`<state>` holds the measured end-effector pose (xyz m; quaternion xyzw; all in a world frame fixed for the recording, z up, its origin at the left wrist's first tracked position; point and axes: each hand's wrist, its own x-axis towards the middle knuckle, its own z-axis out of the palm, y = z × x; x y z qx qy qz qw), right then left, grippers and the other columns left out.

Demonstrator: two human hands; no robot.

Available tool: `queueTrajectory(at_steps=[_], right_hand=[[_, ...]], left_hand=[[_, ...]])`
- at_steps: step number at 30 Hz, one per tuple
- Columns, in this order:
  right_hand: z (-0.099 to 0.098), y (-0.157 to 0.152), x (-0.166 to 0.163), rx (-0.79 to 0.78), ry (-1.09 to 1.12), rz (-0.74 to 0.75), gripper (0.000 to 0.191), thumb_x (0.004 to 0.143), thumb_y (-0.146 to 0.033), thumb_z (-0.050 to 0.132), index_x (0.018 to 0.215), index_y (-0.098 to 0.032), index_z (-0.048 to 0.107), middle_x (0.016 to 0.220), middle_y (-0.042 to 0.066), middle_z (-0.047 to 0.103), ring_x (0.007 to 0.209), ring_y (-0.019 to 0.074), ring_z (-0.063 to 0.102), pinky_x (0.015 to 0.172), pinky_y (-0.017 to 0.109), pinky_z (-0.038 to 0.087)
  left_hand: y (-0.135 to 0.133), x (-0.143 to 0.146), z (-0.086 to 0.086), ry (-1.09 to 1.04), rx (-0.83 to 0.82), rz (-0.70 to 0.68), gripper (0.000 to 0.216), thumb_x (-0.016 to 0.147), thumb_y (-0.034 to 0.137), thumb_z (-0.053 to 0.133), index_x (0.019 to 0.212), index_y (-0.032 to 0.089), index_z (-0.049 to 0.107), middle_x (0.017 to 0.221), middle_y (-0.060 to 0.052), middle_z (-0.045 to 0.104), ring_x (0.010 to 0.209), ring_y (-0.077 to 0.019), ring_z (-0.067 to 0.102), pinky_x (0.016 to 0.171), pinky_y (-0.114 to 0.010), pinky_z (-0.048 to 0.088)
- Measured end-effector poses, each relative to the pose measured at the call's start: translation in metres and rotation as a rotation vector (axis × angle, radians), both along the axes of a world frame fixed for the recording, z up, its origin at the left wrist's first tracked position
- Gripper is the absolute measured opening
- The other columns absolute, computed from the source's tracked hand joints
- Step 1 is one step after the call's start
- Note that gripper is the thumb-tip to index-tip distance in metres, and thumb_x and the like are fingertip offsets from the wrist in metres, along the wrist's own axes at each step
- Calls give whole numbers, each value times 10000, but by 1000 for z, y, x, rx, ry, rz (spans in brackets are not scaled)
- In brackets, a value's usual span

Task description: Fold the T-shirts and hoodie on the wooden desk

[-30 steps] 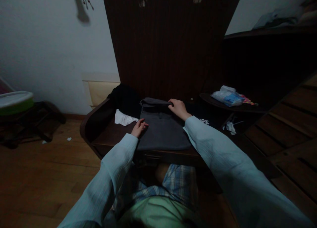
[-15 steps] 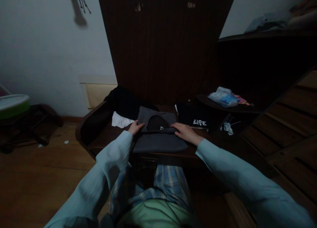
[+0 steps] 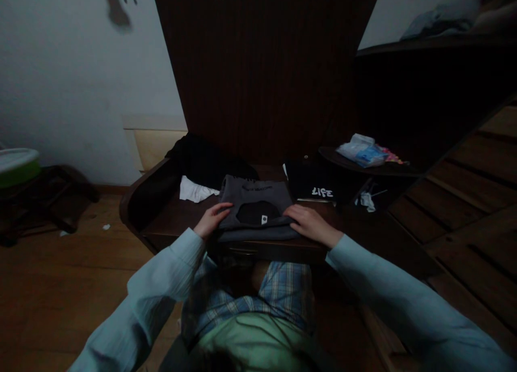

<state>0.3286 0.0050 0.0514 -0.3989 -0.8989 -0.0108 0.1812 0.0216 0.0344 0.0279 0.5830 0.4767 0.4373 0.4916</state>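
Observation:
A dark grey T-shirt [image 3: 258, 191] lies folded on the brown bench top, its round neckline and small white label facing up near the front edge. Dark lettering shows across its far part. My left hand [image 3: 212, 219] grips the shirt's left edge, with fingers over the top of the cloth. At the opposite edge, my right hand [image 3: 311, 223] has its fingers bent over the cloth by the collar. Both thumbs are partly hidden. Under the collar, another fold of grey cloth shows along the front.
White cloth [image 3: 196, 190] and a black garment [image 3: 202, 159] lie at the left. A folded black garment with white print [image 3: 309, 183] lies right of the shirt. A plastic packet [image 3: 361, 151] rests on the small shelf [image 3: 375, 169]. A green tub [image 3: 18, 167] stands far left.
The collar part of the grey shirt has come down toward me, covering more of the lower fold, and now lies flatter with its lettering visible. Both hands have moved slightly apart.

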Motion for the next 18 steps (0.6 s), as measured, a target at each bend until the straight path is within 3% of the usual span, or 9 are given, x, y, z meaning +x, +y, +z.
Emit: queueTrajectory(at_steps=[3, 9, 14, 18], right_hand=[[-15, -5, 0, -38, -19, 3, 243, 736, -84, 454, 921, -183, 577, 901, 68, 613, 868, 189, 565, 760, 320, 470], [7, -15, 2, 103, 150, -57, 229, 795, -135, 421, 965, -190, 563, 961, 79, 613, 931, 200, 556, 823, 360, 459], [-17, -30, 2, -26, 64, -14, 323, 769, -118, 432, 1058, -197, 552, 995, 76, 623, 945, 196, 576, 824, 358, 483], [-32, -36, 6, -51, 129, -83, 414, 789, -149, 446, 1201, -188, 461, 1055, 80, 622, 962, 189, 593, 836, 349, 490]], left_hand=[[-8, -1, -17, 73, 40, 54, 346, 592, 413, 685, 838, 171, 665, 852, -54, 673, 832, -209, 614, 715, -307, 492], [-15, -1, 3, 36, 173, 100, 430, 688, 470, 588, 1008, 183, 620, 963, -60, 659, 878, -204, 609, 751, -314, 487], [-24, -5, -8, 357, 208, 91, 313, 663, 380, 610, 914, 197, 649, 964, -58, 671, 939, -232, 599, 857, -333, 445], [-24, -7, -8, 606, 197, 17, 341, 712, 394, 531, 983, 213, 633, 1003, -44, 667, 935, -223, 605, 842, -315, 448]])
